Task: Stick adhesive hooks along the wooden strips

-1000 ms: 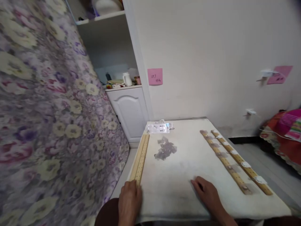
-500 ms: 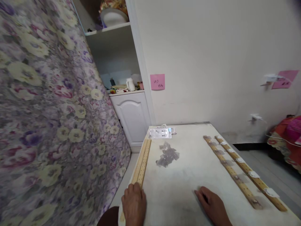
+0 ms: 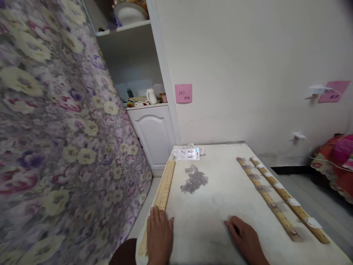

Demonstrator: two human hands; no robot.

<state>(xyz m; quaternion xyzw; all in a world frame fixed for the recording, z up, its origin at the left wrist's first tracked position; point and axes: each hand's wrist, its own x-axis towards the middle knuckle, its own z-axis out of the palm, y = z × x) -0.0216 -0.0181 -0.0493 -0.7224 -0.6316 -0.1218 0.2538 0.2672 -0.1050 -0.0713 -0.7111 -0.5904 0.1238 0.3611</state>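
My left hand lies flat with its fingers stretched out over the near part of the pale wooden strips along the table's left edge. The strips are pressed side by side and have rows of small holes. Loosely curled, my right hand rests on the white tabletop with nothing seen in it. Between and beyond my hands is a loose pile of small clear plastic packets; their contents are too small to tell.
On the right lie a wooden strip with clear packets along it and another strip with white tags. A clear blister pack sits at the table's far left corner. A flowered curtain hangs left, beside a white cabinet.
My left hand has flattened, its fingers going from bent over the strips to stretched out. The strips beneath it have closed together. My right hand stays curled; the view has shifted slightly.
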